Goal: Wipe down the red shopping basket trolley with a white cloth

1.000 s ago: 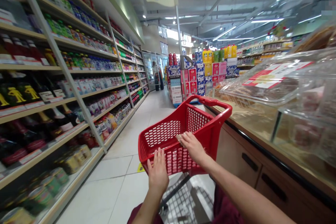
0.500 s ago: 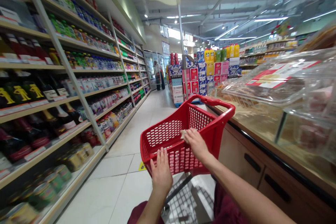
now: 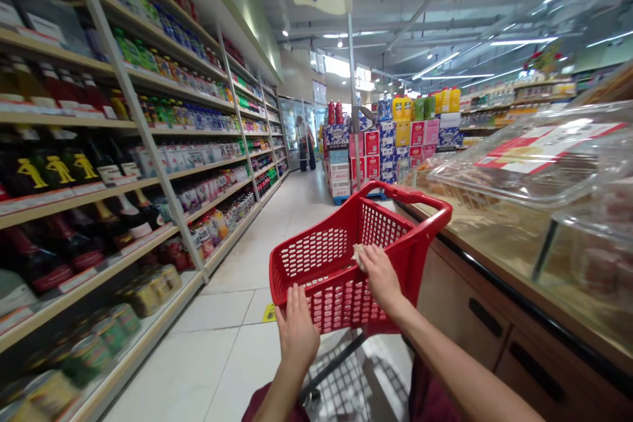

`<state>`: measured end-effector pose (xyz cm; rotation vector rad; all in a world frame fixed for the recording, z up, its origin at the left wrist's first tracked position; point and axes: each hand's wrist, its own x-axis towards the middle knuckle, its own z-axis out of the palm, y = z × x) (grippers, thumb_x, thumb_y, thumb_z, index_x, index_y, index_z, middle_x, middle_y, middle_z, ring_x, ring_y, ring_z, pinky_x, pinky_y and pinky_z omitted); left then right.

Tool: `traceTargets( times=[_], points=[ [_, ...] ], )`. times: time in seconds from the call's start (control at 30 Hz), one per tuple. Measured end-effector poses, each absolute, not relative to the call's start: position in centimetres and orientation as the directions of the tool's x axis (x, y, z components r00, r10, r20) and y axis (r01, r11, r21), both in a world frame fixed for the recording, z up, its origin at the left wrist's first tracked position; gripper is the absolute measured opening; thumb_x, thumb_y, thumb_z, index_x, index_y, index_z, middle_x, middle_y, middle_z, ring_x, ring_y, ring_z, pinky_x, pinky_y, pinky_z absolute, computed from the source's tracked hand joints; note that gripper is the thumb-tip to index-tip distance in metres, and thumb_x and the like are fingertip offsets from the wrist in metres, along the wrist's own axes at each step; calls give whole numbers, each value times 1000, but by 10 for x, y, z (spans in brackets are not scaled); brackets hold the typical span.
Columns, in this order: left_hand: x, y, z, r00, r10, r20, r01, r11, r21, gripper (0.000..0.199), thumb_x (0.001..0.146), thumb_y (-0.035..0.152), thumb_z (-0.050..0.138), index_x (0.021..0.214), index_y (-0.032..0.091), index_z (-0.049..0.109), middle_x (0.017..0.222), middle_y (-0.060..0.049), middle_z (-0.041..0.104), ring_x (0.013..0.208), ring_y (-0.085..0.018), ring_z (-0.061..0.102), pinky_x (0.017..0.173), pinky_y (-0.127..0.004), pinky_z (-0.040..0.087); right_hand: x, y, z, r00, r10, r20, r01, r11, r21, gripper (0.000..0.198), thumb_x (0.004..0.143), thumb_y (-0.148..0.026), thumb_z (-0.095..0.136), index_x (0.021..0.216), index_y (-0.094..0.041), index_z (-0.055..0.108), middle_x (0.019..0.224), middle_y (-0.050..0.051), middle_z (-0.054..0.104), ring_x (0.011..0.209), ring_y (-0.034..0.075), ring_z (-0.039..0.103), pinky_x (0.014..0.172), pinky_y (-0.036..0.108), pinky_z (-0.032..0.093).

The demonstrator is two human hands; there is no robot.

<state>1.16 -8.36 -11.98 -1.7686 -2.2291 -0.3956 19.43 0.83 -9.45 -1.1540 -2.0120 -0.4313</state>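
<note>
A red plastic shopping cart (image 3: 336, 303) with a perforated basket stands in front of me. My left hand (image 3: 299, 330) lies against the near rim at its left corner, fingers stretched out over the edge. Further right on the same rim is my right hand (image 3: 380, 277), its fingers closed on a crumpled whitish cloth (image 3: 358, 254), which may be a tissue. The cloth touches the top of the rim, partly covered by the fingers. I see nothing in the upper basket.
Shelves of bottles and cans (image 3: 198, 178) line the left side. A wooden counter (image 3: 459, 277) with clear plastic food packs (image 3: 534, 158) runs close on the right. Stacked drink boxes (image 3: 366, 151) stand ahead, beside a flag pole (image 3: 352, 66). A person (image 3: 304, 145) is far down the aisle.
The view has turned slightly left, so the scene sits further right. My right hand has slid a little right along the rim with the cloth; my left hand has shifted slightly left.
</note>
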Motion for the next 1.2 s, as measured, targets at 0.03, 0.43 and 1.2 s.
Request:
traceTargets(
  times=[0.03,0.43,1.2],
  points=[
    [10,-84,-121,-206,904,375,977,209,33,70,63,9,37,131,8,23,140,-10,25,129,-21,20,103,-49,18,188,5,-98,-334,567,753,817,572,-68,36,85,-9,34,114,-16,54,119,11,54,116,23,41,97,44,34],
    [10,-89,-122,-174,898,405,982,191,-3,71,63,11,38,132,8,22,140,-11,25,130,-23,18,102,-49,19,168,3,-98,-356,534,766,780,622,-71,35,86,-10,33,114,-17,54,116,10,56,114,22,44,96,45,36],
    [-18,-90,-127,-168,866,471,985,160,56,62,66,10,35,128,9,32,132,-13,40,123,-23,32,102,-52,18,208,22,-112,-307,541,783,809,582,-85,43,81,-3,31,114,-17,55,123,9,50,121,21,37,98,43,33]
  ],
)
